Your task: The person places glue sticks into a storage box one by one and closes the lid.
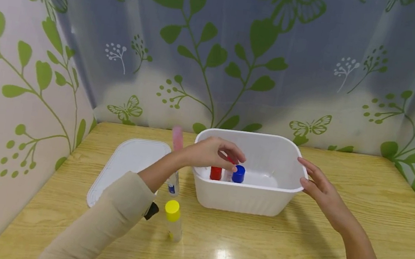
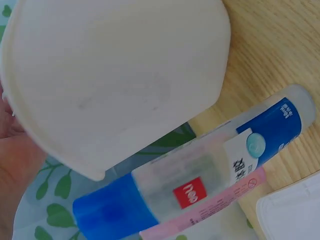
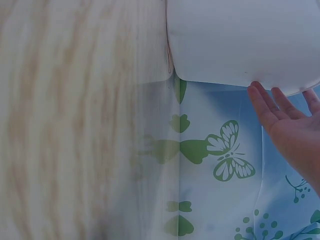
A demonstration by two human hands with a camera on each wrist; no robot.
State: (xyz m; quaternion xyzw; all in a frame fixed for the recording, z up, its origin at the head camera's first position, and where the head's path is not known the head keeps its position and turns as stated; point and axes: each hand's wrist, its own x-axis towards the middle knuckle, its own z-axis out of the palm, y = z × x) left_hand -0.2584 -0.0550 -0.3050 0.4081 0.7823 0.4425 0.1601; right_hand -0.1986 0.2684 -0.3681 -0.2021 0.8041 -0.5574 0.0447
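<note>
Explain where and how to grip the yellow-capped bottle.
Grip the yellow-capped bottle around its body below the cap, probably from the person's right: it looks slim and upright, and in the head view the left sleeve appears close on its other side.

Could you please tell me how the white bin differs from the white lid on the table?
The bin is deep and hollow; the lid is shallow and flat. The right hand touches the bin, while the left sleeve partly hides the lid. Both are white with rounded corners.
</note>
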